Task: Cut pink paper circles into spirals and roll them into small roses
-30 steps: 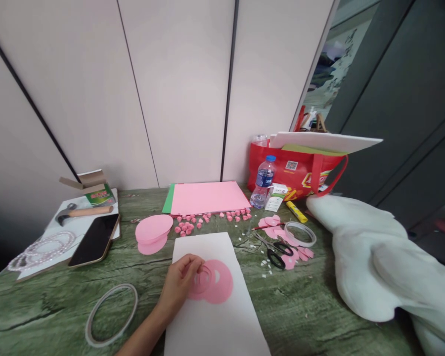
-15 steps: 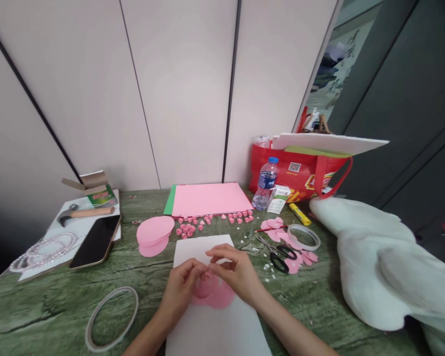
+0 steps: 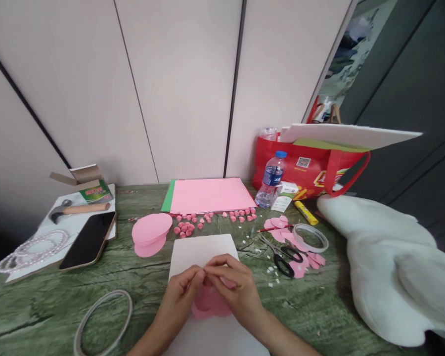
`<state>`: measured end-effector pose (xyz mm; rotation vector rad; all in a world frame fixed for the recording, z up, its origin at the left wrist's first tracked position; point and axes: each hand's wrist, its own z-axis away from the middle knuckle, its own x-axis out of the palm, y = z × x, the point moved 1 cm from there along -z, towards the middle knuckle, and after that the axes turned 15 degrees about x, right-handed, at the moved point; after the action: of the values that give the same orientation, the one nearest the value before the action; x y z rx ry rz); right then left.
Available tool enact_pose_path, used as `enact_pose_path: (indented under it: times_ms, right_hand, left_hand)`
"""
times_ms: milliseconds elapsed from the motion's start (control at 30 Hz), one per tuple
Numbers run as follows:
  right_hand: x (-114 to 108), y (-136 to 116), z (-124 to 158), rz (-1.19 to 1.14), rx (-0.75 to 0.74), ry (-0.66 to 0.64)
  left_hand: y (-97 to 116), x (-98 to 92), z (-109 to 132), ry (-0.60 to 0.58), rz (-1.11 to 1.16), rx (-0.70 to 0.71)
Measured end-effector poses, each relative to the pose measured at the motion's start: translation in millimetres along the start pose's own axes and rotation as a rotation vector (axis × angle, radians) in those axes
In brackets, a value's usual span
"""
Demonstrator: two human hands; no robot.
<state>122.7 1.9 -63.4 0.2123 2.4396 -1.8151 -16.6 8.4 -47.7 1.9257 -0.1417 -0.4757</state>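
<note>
My left hand [image 3: 178,299] and my right hand [image 3: 241,289] meet fingertip to fingertip above a pink paper piece [image 3: 209,305] with a curved, cut outline. The thumb and fingers of both hands are pinched together; whatever lies between the tips is too small or covered to name. Beneath the hands is a white board [image 3: 203,243], the pink piece over its middle. Part of that piece is hidden by my fingers. Just beyond the board sit several small pink rolled-paper buds [image 3: 184,228].
Pink paper ovals [image 3: 152,230] lie left of the board, a tape roll [image 3: 124,316] nearer. Scissors [image 3: 284,264], pink scraps [image 3: 299,269] and another tape roll [image 3: 322,238] are right. Behind stand a water bottle [image 3: 270,180] and red bag [image 3: 313,165]. A phone [image 3: 89,240] and hammer [image 3: 85,208] lie left.
The fingers of my right hand, more spread before, have closed in toward my left fingertips. The camera view has shifted slightly.
</note>
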Motion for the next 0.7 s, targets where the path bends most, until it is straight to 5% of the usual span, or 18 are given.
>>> enact_pose_path:
  times_ms: [167, 400, 700]
  right_hand:
    - [-3.9, -0.5, -1.0, -0.038, 0.046, 0.041]
    - [-4.0, 5.9, -4.7, -0.353, 0.368, 0.058]
    - [-7.8, 0.3, -4.4, -0.317, 0.404, 0.064]
  left_hand:
    - [0.3, 0.2, 0.3, -0.004, -0.064, 0.022]
    - [1.6, -0.2, -0.7, 0.064, -0.152, 0.046]
    - [0.2, 0.1, -1.2, 0.080, -0.143, 0.032]
